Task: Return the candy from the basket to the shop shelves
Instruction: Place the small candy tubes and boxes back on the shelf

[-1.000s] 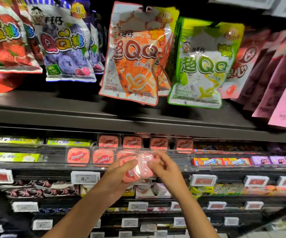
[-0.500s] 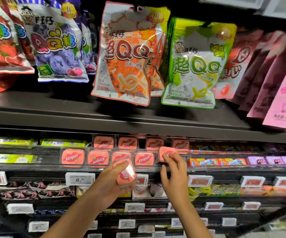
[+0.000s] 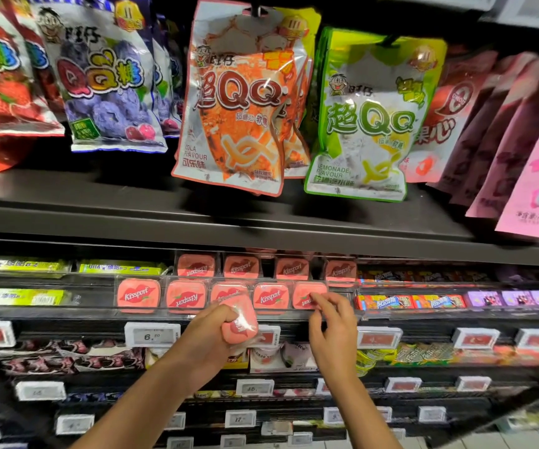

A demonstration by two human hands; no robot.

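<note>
My left hand grips a pink Kissport candy tin just below the clear shelf tray. Several matching pink tins stand in a front row in that tray, and a second row stands behind. At the right end of the front row sits one more tin. My right hand is in front of that tin with loosely bent fingers, the fingertips touching its face. The basket is out of view.
Gummy bags hang above: a purple QQ bag, an orange cola bag, a green lemonade bag and pink bags. A dark shelf edge overhangs the tins. A price tag and lower candy rows lie below.
My right hand carried a tin to the right end of the front row, set it in place and loosened its grip. My left hand dropped slightly with its own tin.
</note>
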